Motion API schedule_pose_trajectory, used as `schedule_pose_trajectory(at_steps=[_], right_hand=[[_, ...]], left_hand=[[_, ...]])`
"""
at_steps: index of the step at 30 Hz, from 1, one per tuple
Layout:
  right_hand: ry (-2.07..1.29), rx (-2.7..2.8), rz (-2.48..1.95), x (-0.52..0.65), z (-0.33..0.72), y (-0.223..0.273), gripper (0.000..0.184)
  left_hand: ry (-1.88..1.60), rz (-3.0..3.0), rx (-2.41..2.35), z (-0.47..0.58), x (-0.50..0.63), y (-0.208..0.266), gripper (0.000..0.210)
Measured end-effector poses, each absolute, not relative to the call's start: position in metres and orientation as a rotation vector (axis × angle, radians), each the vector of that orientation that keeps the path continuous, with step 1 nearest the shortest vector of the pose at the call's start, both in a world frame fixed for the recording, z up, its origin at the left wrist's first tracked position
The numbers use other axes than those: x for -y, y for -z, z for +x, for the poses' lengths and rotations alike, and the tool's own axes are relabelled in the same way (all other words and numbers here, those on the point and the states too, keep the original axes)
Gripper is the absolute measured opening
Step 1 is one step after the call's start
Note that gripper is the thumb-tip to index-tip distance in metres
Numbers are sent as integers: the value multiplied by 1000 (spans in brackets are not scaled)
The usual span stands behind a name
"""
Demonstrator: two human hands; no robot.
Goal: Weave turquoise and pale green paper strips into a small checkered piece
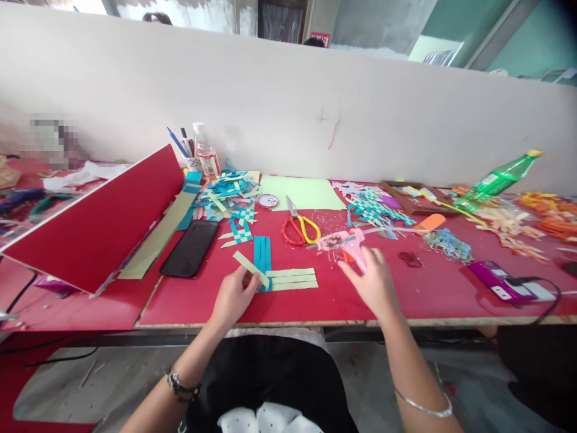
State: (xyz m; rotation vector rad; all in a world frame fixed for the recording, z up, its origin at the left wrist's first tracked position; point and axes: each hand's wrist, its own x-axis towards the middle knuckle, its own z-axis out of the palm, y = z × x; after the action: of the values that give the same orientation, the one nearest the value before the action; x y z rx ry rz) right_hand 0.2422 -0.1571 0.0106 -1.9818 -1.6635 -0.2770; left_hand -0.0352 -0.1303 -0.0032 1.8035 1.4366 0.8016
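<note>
My left hand (237,294) is closed, its thumb and fingers pinching a pale green paper strip (244,262) over the woven paper piece. That piece has blue strips (262,255) pointing away from me and pale green strips (295,278) to the right, flat on the red table. My right hand (372,279) is open around the handle of a pink glue gun (345,242), thumb and fingers apart; whether the palm touches it is hidden. A clear glue stick (392,229) sticks out of the gun's back. Scissors (301,225) with red and yellow handles lie just left of the gun.
A black phone (190,248) and a slanted red board (97,225) are on the left. Behind lie woven paper scraps (232,192) and a pale green sheet (302,191). A tilted green bottle (498,180) and a purple power box (500,282) are on the right.
</note>
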Motion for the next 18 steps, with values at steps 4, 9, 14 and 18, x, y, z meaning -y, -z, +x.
schedule_pose_trajectory(at_steps=[4, 9, 14, 18], right_hand=[[219, 1761, -1954, 180, 206, 3, 51], [210, 1808, -1944, 190, 180, 15, 48], [247, 1847, -1914, 190, 169, 18, 45], [261, 1876, -1882, 189, 167, 20, 43]], left_hand=[[-803, 1956, -1510, -35, 132, 1, 23], [-807, 2069, -1592, -36, 133, 3, 24], [-785, 1969, -1643, -36, 135, 2, 21], [-780, 1919, -1638, -36, 135, 2, 21]])
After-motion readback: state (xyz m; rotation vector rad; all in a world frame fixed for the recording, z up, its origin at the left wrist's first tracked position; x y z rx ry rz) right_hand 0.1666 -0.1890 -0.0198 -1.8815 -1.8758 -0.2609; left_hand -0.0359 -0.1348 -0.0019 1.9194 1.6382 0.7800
